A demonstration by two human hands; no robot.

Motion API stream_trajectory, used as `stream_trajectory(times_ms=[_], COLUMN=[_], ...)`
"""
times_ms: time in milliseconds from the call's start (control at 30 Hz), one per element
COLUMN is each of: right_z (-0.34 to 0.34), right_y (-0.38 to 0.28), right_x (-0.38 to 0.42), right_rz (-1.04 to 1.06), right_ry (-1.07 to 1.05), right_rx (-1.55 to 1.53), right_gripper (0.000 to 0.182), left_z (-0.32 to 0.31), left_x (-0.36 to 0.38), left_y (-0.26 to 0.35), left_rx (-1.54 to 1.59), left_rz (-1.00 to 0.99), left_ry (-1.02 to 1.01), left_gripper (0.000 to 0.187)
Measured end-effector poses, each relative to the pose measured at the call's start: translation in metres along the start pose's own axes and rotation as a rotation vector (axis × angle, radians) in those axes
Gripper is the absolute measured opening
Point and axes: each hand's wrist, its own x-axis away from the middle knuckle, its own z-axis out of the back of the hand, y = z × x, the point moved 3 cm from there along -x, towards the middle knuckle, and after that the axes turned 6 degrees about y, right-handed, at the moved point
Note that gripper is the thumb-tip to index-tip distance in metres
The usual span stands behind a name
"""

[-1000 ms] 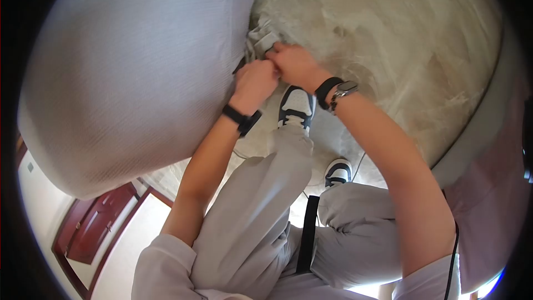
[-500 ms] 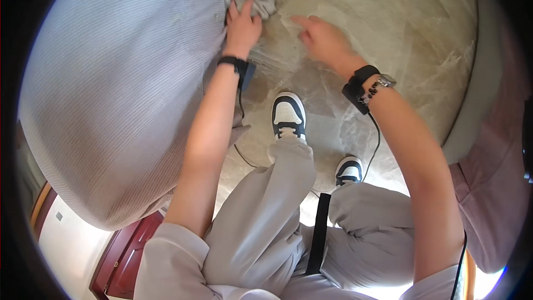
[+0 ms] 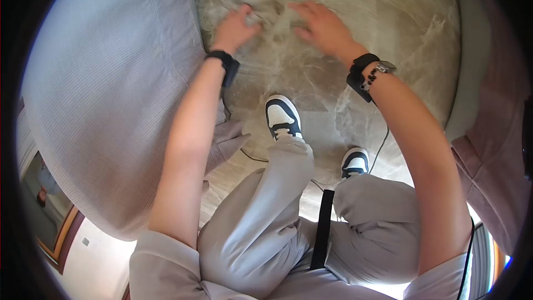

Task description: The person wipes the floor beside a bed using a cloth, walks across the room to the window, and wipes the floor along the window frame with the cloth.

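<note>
A crumpled grey cloth (image 3: 256, 1), smeared by motion, lies on the marbled floor at the top. Just below it is my left hand (image 3: 236, 29), its thumb and fingers apart, fingertips at the cloth's near edge. Whether they touch it is hard to tell through the blur. To the right, my right hand (image 3: 326, 29) hovers over the floor with nothing in it, fingers stretched toward the cloth and thumb apart. Both wrists carry black straps with a small box.
Large ribbed grey fabric (image 3: 116, 100) bulges along the left, a loose fold hanging by my forearm. Pinkish-brown fabric (image 3: 488, 155) borders the right. My sneakers (image 3: 283, 118) stand on the marbled floor (image 3: 400, 28). A thin black cable (image 3: 383, 144) trails near my legs.
The cloth has shifted right, away from the ribbed fabric's edge, and looks flatter and more blurred. My left hand has moved slightly down-left in view; my right hand's fingers have spread.
</note>
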Motion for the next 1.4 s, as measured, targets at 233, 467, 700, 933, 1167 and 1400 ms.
stream_trajectory(times_ms=[233, 467, 700, 933, 1167, 1400], right_z=[0.02, 0.011, 0.09, 0.176, 0.139, 0.131], right_y=[-0.008, 0.016, 0.111, 0.161, 0.083, 0.052], right_x=[0.046, 0.095, 0.064, 0.095, 0.231, 0.294], right_rz=[0.246, 0.161, -0.03, -0.053, -0.16, -0.193], right_ry=[-0.441, -0.223, -0.01, -0.108, -0.629, -0.386], right_rx=[0.065, 0.222, 0.537, 0.334, 0.279, 0.221], right_gripper=[0.081, 0.041, 0.039, 0.038, 0.035, 0.042], left_z=[-0.078, -0.112, -0.13, -0.136, -0.192, -0.185], left_x=[0.094, 0.099, -0.027, -0.057, 0.085, 0.121], left_y=[0.117, 0.13, 0.21, 0.312, 0.31, 0.313], left_rx=[0.295, 0.54, 0.607, 0.453, 0.657, 0.559], left_rz=[-0.125, 0.085, -0.286, -0.368, -0.404, -0.403], left_ry=[-0.281, -0.349, 0.094, -0.275, -0.939, -0.922], left_gripper=[0.053, 0.038, 0.04, 0.037, 0.037, 0.03])
